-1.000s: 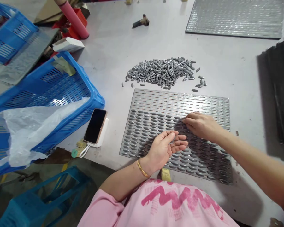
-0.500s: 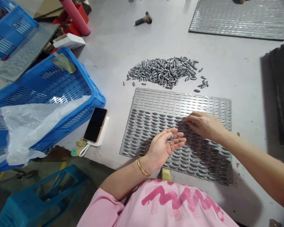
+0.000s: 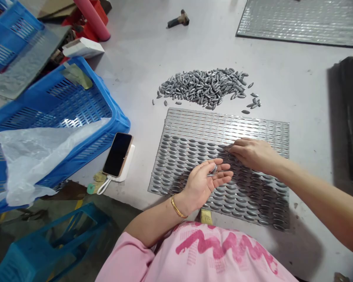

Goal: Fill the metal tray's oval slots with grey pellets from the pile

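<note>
A ribbed metal-grey plate lies on the table before me, its nearer rows filled with small grey spindle-shaped pieces. My left hand hovers palm up above the filled rows. A few of the same grey spindle-shaped pieces rest in it under the thumb. Fingers pinched together, my right hand is down at the boundary between filled and bare rows, on a piece that the fingertips mostly cover. Beyond the plate is a heap of loose grey pieces, with a few strays around it.
On the left stand a blue crate with a clear plastic bag and a phone on a white block. A short dark-handled tool lies at the back. Another ribbed plate is back right, near a dark stack.
The right fingertips stay at nearly the same spot; a piece that showed at their tips is now mostly covered. In the left hand, the pieces show more clearly under the thumb. The view has shifted slightly.
</note>
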Demonstrator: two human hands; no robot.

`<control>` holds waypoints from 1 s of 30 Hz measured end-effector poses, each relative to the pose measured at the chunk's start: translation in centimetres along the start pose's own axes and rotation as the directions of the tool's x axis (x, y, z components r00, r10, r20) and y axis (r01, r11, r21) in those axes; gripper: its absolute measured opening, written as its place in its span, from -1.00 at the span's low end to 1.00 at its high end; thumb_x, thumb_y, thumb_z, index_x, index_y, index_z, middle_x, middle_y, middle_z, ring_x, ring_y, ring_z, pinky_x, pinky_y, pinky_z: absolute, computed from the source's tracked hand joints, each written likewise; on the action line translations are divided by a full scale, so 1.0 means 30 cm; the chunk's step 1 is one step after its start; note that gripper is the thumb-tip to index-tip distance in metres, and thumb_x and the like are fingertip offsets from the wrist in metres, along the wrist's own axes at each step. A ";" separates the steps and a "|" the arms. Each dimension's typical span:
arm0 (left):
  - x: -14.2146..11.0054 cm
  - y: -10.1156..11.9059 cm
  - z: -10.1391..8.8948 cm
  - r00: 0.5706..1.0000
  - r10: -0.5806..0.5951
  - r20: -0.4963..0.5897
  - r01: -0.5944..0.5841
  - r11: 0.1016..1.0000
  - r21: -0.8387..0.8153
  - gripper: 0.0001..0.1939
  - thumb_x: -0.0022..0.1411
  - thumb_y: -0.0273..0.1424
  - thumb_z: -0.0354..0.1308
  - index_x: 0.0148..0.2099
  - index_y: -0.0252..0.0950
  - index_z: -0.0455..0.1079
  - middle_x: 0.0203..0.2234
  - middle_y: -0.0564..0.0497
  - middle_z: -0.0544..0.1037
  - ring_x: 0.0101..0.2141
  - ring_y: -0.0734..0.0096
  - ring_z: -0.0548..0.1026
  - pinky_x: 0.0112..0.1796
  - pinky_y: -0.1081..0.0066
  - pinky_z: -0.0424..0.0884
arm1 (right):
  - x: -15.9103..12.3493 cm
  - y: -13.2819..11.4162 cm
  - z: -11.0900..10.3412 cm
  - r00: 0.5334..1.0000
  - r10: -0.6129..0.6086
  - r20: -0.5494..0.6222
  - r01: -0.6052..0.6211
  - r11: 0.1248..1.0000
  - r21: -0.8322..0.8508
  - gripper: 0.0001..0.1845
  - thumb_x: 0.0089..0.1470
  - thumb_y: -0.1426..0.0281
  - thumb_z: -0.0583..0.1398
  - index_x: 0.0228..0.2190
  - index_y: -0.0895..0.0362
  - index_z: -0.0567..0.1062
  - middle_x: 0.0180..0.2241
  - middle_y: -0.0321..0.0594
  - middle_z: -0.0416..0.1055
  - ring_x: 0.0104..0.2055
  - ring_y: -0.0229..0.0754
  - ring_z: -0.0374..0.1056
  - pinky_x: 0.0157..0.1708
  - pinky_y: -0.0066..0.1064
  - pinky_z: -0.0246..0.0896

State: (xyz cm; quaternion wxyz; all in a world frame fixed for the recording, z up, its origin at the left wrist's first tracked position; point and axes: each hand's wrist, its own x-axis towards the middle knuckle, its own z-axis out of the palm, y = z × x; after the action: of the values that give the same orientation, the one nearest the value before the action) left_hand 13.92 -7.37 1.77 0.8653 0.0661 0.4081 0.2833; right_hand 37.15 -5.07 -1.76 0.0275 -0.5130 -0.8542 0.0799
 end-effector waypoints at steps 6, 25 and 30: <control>0.018 -0.013 0.017 0.999 -0.039 0.018 0.039 0.999 -0.003 -0.76 0.36 -0.41 0.03 -0.04 -0.44 0.44 -0.18 -0.26 0.61 -0.22 0.21 0.64 -0.05 0.22 0.51 | -0.006 0.008 0.009 1.000 -0.024 -0.013 0.023 1.000 -0.015 -0.77 0.18 0.47 0.10 -0.32 0.10 0.57 -0.33 -0.13 0.51 -0.30 -0.15 0.35 -0.51 -0.38 -0.03; 0.052 -0.017 0.042 0.992 0.001 0.128 0.006 0.999 -0.052 -0.66 0.39 -0.23 0.08 -0.12 -0.40 0.55 -0.26 -0.12 0.55 -0.30 0.43 0.50 -0.05 0.33 0.47 | -0.055 -0.198 -0.062 0.960 0.111 -0.258 0.031 0.871 0.490 -0.82 0.28 0.38 0.12 -0.22 0.06 0.54 -0.27 -0.10 0.51 -0.24 -0.12 0.43 -0.27 -0.29 0.36; 0.045 -0.023 0.040 0.994 -0.013 0.108 0.004 0.997 0.081 -0.83 0.25 -0.48 0.23 -0.11 -0.41 0.50 -0.26 -0.12 0.58 -0.26 0.39 0.58 -0.06 0.31 0.47 | -0.081 -0.180 -0.067 0.926 0.314 -0.211 -0.102 0.745 0.660 -0.86 0.27 0.32 0.16 -0.31 0.06 0.49 -0.35 -0.19 0.48 -0.34 -0.19 0.41 -0.39 -0.38 0.32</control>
State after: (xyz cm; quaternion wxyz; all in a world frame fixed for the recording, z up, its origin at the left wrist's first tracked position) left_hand 15.79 -7.09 1.41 0.8840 0.1144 0.3721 0.2589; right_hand 33.83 -9.48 1.19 0.3235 -0.5719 -0.6974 0.2862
